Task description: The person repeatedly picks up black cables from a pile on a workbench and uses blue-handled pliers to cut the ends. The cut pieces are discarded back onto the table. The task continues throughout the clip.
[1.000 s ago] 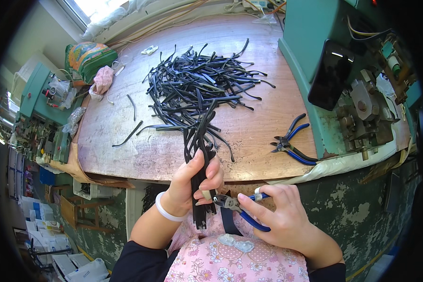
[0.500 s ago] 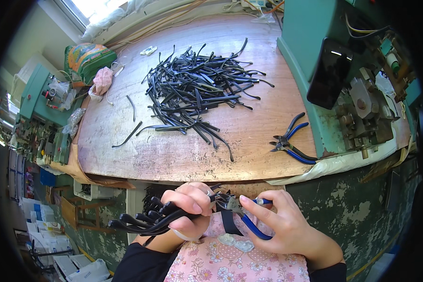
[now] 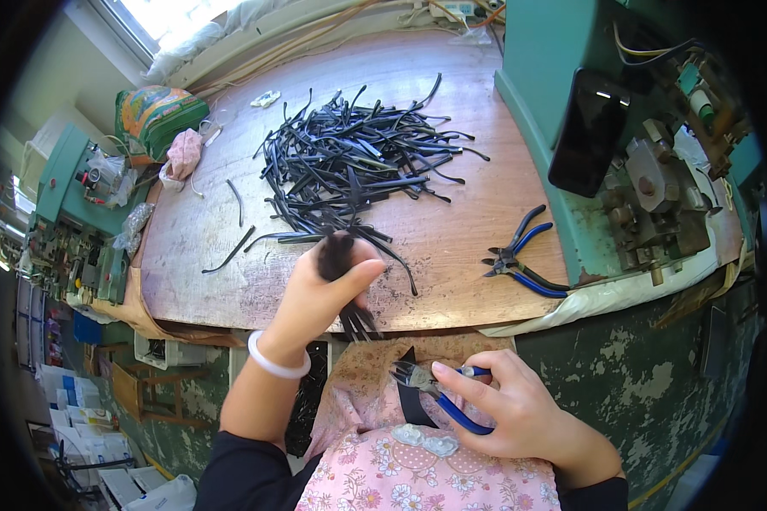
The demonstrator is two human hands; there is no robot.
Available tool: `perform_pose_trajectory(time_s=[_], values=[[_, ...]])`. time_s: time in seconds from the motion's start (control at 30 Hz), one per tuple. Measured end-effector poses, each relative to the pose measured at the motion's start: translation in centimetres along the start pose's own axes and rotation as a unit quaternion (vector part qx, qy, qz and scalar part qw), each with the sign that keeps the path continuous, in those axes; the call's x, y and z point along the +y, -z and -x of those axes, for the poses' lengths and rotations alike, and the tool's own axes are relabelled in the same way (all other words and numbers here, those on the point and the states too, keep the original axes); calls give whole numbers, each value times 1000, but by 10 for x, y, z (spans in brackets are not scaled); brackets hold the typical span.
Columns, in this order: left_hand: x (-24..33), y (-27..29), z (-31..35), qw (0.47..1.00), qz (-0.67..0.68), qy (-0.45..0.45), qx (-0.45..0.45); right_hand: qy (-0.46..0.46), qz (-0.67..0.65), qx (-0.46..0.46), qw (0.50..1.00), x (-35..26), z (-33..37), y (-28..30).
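Head view shows your bundle of black eyeglass temples (image 3: 360, 324) in your left hand (image 3: 337, 281), above the near edge of the worktable (image 3: 464, 264). Your left fingers are curled around the bundle, its lower ends jutting below your hand; the upper part is blurred against the pile behind, so whether they touch you cannot tell. Your right hand (image 3: 511, 400), lower and to the right, grips the blue-handled cutting pliers (image 3: 416, 381), fingers wrapped on the handles and the jaws pointing left, apart from the bundle, over your pink floral apron (image 3: 435, 477). A white wristband (image 3: 279, 358) circles your left wrist.

Just beyond your left hand spreads a heap of black temples (image 3: 358, 153), with two loose temples (image 3: 228, 249) lying to its left. Toward the table's right side rests a second pair of pliers (image 3: 506, 261), its handles spread. Farther right, a black smartphone (image 3: 590, 132) stands against a green machine (image 3: 537, 77). At the far left sit a pink cloth bundle (image 3: 183, 157) and a green-and-orange bag (image 3: 158, 119), near another green machine (image 3: 60, 175).
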State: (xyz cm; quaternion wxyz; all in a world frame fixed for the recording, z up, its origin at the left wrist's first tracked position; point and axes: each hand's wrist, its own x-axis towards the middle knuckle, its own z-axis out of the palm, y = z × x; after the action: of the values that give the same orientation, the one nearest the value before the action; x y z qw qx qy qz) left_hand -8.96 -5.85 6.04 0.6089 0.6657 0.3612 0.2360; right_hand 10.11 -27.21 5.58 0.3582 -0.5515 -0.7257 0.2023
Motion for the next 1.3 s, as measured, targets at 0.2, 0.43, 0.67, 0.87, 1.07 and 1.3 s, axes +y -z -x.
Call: perform_pose_trajectory(time_s=[0.2,0.43,0.67,0.87,1.07,1.3], values=[[-34,5,-61,691,-637,-330,-89,-8,-2,-30,1000,-3,1,2],[-16,5,-68,776,-474,-416,19,-13,-4,-1,1000,3,3,-4],[0,3,-13,943,291,-91,-138,-23,13,30,999,13,-1,-8],[-16,-8,7,899,392,-27,-194,-14,36,31,999,8,-4,-7],[-3,-18,11,921,341,-45,-186,22,97,3,995,-1,-8,2],[4,-23,19,935,311,-98,-139,27,106,-9,994,3,-7,3]])
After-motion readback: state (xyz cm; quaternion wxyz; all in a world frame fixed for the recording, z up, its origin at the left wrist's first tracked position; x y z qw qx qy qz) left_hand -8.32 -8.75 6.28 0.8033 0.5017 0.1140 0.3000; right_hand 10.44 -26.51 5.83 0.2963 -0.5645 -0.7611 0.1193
